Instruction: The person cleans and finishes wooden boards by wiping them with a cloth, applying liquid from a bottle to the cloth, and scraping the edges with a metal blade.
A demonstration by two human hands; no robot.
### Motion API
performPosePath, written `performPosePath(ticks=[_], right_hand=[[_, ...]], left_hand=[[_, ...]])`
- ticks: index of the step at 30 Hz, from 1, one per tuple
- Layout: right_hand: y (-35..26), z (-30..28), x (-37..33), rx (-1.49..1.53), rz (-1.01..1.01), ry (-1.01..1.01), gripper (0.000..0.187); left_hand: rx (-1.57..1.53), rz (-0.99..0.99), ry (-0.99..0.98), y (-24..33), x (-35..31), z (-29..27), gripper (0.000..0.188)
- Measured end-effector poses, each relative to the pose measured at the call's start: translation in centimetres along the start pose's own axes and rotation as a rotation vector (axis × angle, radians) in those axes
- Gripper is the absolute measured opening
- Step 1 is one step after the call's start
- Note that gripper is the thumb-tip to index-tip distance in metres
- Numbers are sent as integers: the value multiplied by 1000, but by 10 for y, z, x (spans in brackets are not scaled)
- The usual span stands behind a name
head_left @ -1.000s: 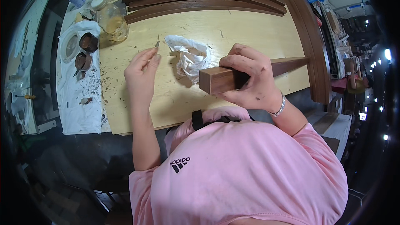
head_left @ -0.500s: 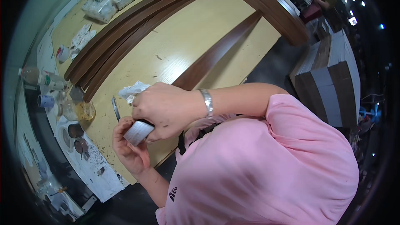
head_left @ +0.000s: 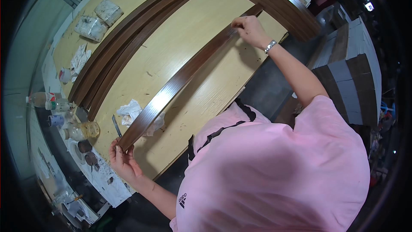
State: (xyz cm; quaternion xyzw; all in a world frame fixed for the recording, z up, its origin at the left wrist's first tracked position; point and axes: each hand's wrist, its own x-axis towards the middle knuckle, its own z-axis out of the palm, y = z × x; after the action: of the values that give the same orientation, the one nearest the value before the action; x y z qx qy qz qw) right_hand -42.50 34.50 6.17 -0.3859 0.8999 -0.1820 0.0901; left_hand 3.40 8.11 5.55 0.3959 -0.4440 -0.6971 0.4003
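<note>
A long dark-brown wooden strip (head_left: 171, 87) with a glossy face slants across the table, held between both hands. Its near end is gripped by my left hand (head_left: 122, 158), fingers closed round it. Towards the far end my right hand (head_left: 250, 29) has its fingers closed on the strip's edge. The strip's shadow falls on the tabletop below it. Partly under the strip lies a crumpled white tissue (head_left: 130, 112). Beside my left hand is a slim craft knife (head_left: 116, 125).
Several brown strips (head_left: 133, 34) lie on the table's left side, with more brown boards (head_left: 279, 4) across its far end. Plastic-wrapped blocks (head_left: 91, 28), bottles (head_left: 86, 130) and small dark cups (head_left: 85, 146) line the left edge. Stacked cartons (head_left: 352, 68) stand at right; a person is beyond.
The strip has been raised at its near end and turned, its broad face now up. My right hand has moved from beside my left hand far out along it.
</note>
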Motion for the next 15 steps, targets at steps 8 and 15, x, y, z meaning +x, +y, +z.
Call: performPosePath(ticks=[8, 15], right_hand=[[50, 21, 37, -269, -464, 150, 60], [27, 10, 58, -85, -336, -123, 37]], left_hand=[[73, 13, 46, 15, 20, 9, 24], [-223, 141, 74, 31, 59, 29, 33]])
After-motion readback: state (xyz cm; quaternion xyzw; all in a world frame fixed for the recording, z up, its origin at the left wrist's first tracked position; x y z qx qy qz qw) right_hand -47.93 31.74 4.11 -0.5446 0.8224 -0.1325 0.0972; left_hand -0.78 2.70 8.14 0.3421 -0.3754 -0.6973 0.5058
